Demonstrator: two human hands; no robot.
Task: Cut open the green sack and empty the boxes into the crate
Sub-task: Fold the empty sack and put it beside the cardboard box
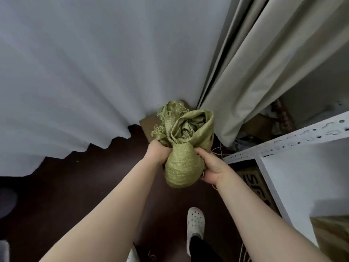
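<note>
Above the floor, both hands [160, 150] grip the bunched green sack [182, 148].

Storeroom — slotted metal shelving [283, 146], cartons [253, 178], curtains [245, 72].

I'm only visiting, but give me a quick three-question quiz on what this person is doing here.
1. True or false: only one hand grips the green sack.
2. Which looks frayed: the sack's far end or the bundled near end?
3. What footwear shows on the dark floor: A) a black boot, B) a white clog, C) a sandal?

Key:
1. False: the left hand and right hand both clutch it.
2. The far end.
3. B.
</note>
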